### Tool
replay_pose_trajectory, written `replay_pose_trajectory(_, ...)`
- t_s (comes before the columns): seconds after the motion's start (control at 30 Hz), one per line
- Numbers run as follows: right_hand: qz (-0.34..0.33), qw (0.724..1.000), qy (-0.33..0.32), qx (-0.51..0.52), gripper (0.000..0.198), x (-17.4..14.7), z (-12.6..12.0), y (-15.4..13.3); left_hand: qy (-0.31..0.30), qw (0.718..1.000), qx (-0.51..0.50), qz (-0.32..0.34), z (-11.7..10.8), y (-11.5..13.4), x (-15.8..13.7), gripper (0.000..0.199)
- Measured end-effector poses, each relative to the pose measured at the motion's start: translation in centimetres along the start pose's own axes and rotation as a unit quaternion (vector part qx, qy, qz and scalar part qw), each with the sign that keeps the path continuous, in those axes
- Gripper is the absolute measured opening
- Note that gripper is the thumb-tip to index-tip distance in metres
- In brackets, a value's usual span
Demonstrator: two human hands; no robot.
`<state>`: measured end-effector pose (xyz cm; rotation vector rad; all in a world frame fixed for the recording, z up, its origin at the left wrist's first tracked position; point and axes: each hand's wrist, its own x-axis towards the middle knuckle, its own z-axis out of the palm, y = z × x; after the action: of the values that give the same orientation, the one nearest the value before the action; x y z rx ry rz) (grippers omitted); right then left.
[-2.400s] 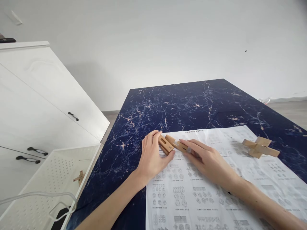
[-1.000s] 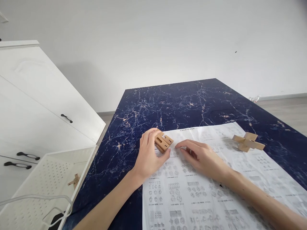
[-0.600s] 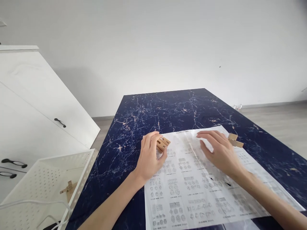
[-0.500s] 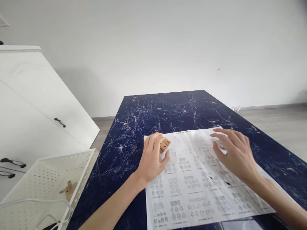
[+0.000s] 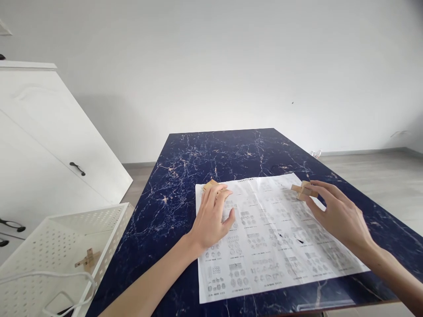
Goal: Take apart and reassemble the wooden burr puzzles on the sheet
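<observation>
A wide instruction sheet (image 5: 251,246), printed with small diagrams, lies creased on the table. Over its far left corner is my left hand (image 5: 213,215), fingers bent loosely across a wooden puzzle block (image 5: 210,183) and thumb held apart. The fingers hide most of that block, so how firmly they touch it is unclear. At the sheet's right edge my right hand (image 5: 342,213) pinches a cross-shaped wooden puzzle (image 5: 301,191) between thumb and fingers. Its bars stick out to the left of my fingertips.
The dark blue marbled table (image 5: 218,154) stretches to the wall. At lower left, a white perforated basket (image 5: 109,233) holds another wooden piece (image 5: 89,259) and a white cable (image 5: 46,275). A white cabinet (image 5: 49,141) stands behind it. A clear flat item (image 5: 325,304) lies at the front edge.
My right hand has moved right and now holds the cross-shaped wooden puzzle. The numbered block faces by my left hand no longer show; wood now shows beyond the fingers. The view shifted slightly.
</observation>
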<state>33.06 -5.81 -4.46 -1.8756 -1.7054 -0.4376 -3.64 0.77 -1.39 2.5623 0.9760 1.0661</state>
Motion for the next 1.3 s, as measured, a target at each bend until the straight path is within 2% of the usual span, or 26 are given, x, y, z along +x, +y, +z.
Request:
replay_pose_trajectory(0.3, -0.019, 1.000, 0.019, -0.003, 0.031, -0.1, -0.5, -0.2, 0.001, 1.000, -0.010, -0.003, 0.1, 0.1, -0.1, 0.035)
replay_pose_trajectory(0.4, -0.033, 0.998, 0.031, 0.036, 0.032, 0.0, -1.1, -1.6, -0.002, 1.000, -0.016, -0.004, 0.2, 0.0, 0.0, 0.035)
replay_pose_trajectory(0.53, -0.035, 0.988, 0.048, 0.144, 0.027, 0.3, -2.2, -4.6, -0.004, 1.000, -0.028, -0.002, 0.1, 0.0, 0.0, 0.035)
replay_pose_trajectory(0.67, -0.029, 0.964, -0.007, 0.264, 0.022, -0.2, -2.7, -7.8, -0.022, 0.998, -0.055, 0.000, 0.0, 0.2, 0.0, 0.043)
replay_pose_trajectory(0.77, 0.007, 0.941, -0.049, 0.336, 0.021, -1.2, -2.5, -9.8, -0.061, 0.994, -0.088, -0.009, -0.1, 0.4, -0.2, 0.060)
replay_pose_trajectory(0.9, 0.019, 0.911, -0.074, 0.406, 0.018, -2.5, -1.8, -11.8, -0.110, 0.985, -0.131, -0.030, -0.3, 0.6, -0.1, 0.083)
replay_pose_trajectory(1.03, 0.036, 0.879, -0.117, 0.461, 0.018, -3.0, -1.2, -13.2, -0.158, 0.975, -0.155, -0.033, -0.5, 0.7, 0.0, 0.096)
replay_pose_trajectory(1.2, 0.038, 0.845, -0.178, 0.503, 0.020, -2.8, -0.9, -14.2, -0.171, 0.969, -0.174, -0.049, -0.6, 0.7, 0.0, 0.084)
replay_pose_trajectory(1.3, 0.010, 0.853, -0.199, 0.482, 0.019, -1.9, -0.9, -14.2, -0.133, 0.973, -0.180, -0.058, -0.6, 0.7, -0.1, 0.078)
